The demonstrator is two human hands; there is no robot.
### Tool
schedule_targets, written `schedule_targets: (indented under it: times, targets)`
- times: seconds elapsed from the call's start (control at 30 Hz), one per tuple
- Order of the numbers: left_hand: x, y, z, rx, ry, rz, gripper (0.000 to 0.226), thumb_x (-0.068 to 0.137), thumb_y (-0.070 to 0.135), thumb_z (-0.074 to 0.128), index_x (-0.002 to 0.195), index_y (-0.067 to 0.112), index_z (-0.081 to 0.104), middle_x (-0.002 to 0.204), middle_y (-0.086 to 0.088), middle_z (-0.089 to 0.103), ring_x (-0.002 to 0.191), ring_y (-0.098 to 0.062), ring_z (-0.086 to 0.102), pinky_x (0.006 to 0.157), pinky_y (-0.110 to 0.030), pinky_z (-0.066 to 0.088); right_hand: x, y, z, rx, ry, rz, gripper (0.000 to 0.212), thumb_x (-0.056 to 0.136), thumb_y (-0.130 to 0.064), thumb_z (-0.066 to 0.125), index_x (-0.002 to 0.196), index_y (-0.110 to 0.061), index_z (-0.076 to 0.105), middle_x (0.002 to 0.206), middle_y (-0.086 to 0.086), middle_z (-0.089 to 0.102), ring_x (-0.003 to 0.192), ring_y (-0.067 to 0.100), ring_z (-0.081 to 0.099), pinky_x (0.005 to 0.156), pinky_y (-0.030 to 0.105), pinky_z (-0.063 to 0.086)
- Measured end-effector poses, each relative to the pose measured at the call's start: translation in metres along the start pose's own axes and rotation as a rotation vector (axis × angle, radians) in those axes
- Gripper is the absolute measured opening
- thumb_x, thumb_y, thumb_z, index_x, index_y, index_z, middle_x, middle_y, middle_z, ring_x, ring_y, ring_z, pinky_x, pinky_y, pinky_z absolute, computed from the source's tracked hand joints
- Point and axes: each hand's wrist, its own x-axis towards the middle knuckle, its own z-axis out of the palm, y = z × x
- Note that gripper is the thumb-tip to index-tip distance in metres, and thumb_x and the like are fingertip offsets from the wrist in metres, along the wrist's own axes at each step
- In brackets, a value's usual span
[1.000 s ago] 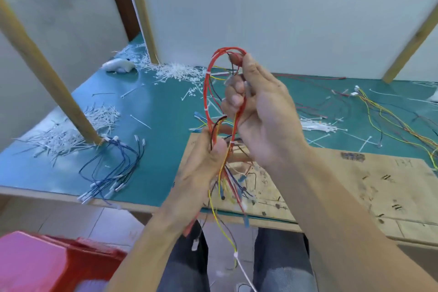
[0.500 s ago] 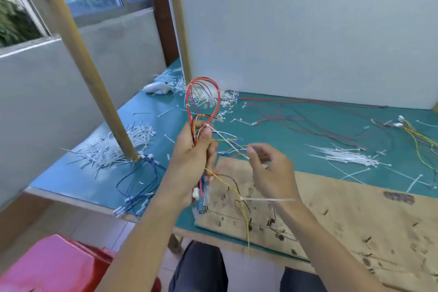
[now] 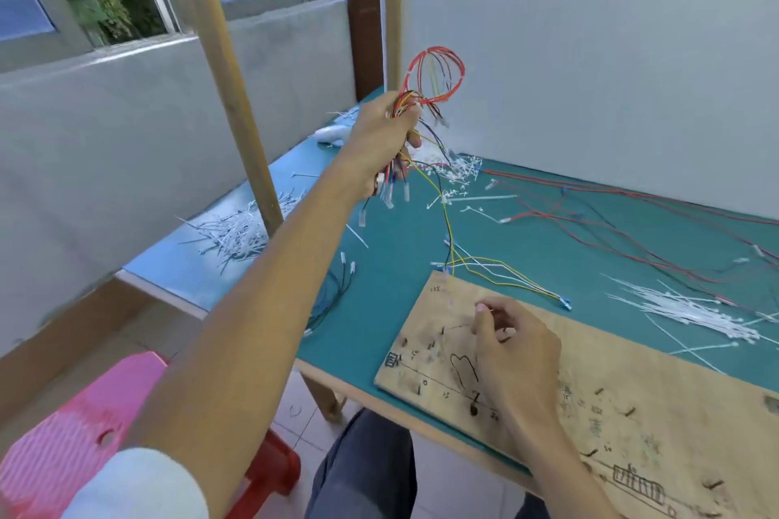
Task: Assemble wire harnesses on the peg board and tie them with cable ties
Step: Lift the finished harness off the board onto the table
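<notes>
L hand [image 3: 385,135] is up in the air over the far left part of the tabletop [image 3: 400,308], fingers curled tight round a wire bundle [image 3: 438,72]. R hand [image 3: 516,346] rests on the peg board [image 3: 674,371] near its far left corner. Its fingers are curled, w/ thumb & first finger close together. Can't tell if sth thin is in that pinch.

The bundle is off the board. Its red loop sticks up above the fist & white plugs hang under it. One yellow wire drops down to the board's far left corner. Small white bands sit on the red loop, prob cable ties, so I think this bundle is tied & done.

The board looks nearly bare. There is a thin black loop [image 3: 463,369] just beside the R hand, wire or pen mark, can't tell which. So the next bundle is not laid out yet.

Lots is left to use:
- Yellow & white wires [image 3: 506,274] lie just past the board's far edge.
- Long red wires [image 3: 611,215] run along the far right side.
- A heap of fresh cable ties [image 3: 691,312] waits near the right edge.
- Cut tie bits [image 3: 236,232] pile up at the left edge.
</notes>
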Motion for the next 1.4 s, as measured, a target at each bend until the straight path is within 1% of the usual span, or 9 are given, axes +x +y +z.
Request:
schedule_targets:
  times: [0.2,0.37,0.47,0.53,0.7,0.87,0.97,1.13,1.4]
  targets:
    - [0.035,-0.029,-0.017,0.054,-0.049,-0.163,0.01,0.108,0.025,0.056,0.11,0.018,0.063,0.07,-0.005,0.066,0.044,-0.014,0.047,0.04,-0.019,0.038,0.002,-0.002,0.0,-0.116,-0.089,-0.016,0.017,0.096,-0.028,0.066,0.084,-0.039,0.071,0.078,-0.022,0.071,0.078,0.002,0.065,0.094,0.051,0.052]
    - [0.049,-0.099,-0.008,0.205,-0.025,-0.158,0.02,0.109,0.021,0.05,0.094,0.013,0.061,0.086,-0.019,0.067,0.034,-0.015,0.048,0.035,-0.024,0.041,0.002,-0.003,0.001,-0.173,-0.119,-0.024,0.016,0.097,-0.029,0.07,0.085,-0.039,0.072,0.083,-0.018,0.072,0.084,0.008,0.067,0.088,0.047,0.055]
    - [0.054,-0.138,-0.003,0.521,-0.006,-0.111,0.026,0.107,0.029,0.053,0.103,0.008,0.067,0.099,-0.02,0.073,0.073,-0.03,0.073,0.062,-0.039,0.056,0.004,-0.002,0.002,-0.233,-0.144,-0.043,0.013,0.099,-0.031,0.07,0.089,-0.039,0.072,0.085,-0.021,0.071,0.088,0.007,0.066,0.089,0.045,0.053]
    - [0.057,-0.157,0.001,0.782,0.004,-0.083,0.035,0.106,0.038,0.054,0.113,0.006,0.064,0.11,-0.022,0.07,0.102,-0.041,0.067,0.082,-0.045,0.053,0.006,0.0,0.003,-0.27,-0.166,-0.062,0.012,0.099,-0.03,0.07,0.092,-0.039,0.073,0.088,-0.022,0.071,0.091,0.008,0.065,0.087,0.04,0.052]
    - [0.059,-0.183,0.016,1.023,0.052,0.029,0.038,0.109,0.044,0.044,0.118,0.008,0.054,0.121,-0.017,0.064,0.114,-0.04,0.059,0.079,-0.047,0.044,0.009,0.004,0.006,-0.301,-0.183,-0.08,0.018,0.098,-0.03,0.07,0.09,-0.046,0.068,0.084,-0.022,0.069,0.088,0.002,0.062,0.076,0.029,0.046]
    - [0.059,-0.195,0.024,1.337,0.094,0.081,0.042,0.11,0.036,0.034,0.127,0.004,0.055,0.129,-0.018,0.053,0.125,-0.037,0.04,0.1,-0.049,0.034,0.009,0.007,0.008,-0.358,-0.183,-0.088,0.016,0.099,-0.033,0.068,0.091,-0.047,0.067,0.082,-0.023,0.065,0.087,-0.001,0.058,0.072,0.019,0.043]
    - [0.06,-0.195,0.024,1.319,0.1,0.123,0.018,0.102,0.017,0.045,0.113,0.009,0.057,0.116,-0.014,0.057,0.114,-0.034,0.045,0.095,-0.048,0.032,0.01,0.008,0.007,-0.385,-0.187,-0.09,0.012,0.101,-0.036,0.066,0.093,-0.045,0.067,0.086,-0.027,0.065,0.092,-0.003,0.057,0.073,0.013,0.04]
    - [0.059,-0.192,0.024,1.096,0.138,0.193,0.017,0.099,0.001,0.049,0.113,0.0,0.057,0.114,-0.021,0.06,0.106,-0.039,0.054,0.081,-0.043,0.038,0.01,0.009,0.006,-0.393,-0.186,-0.095,0.008,0.101,-0.038,0.065,0.096,-0.042,0.069,0.089,-0.028,0.066,0.096,-0.001,0.058,0.075,0.011,0.039]
    - [0.048,-0.176,0.023,1.052,0.402,0.243,0.034,0.105,0.036,0.055,0.123,0.008,0.056,0.126,-0.014,0.054,0.119,-0.035,0.048,0.09,-0.046,0.039,0.01,0.008,0.004,-0.36,-0.194,-0.111,0.008,0.102,-0.035,0.065,0.096,-0.037,0.071,0.089,-0.026,0.067,0.093,0.002,0.058,0.08,0.025,0.045]
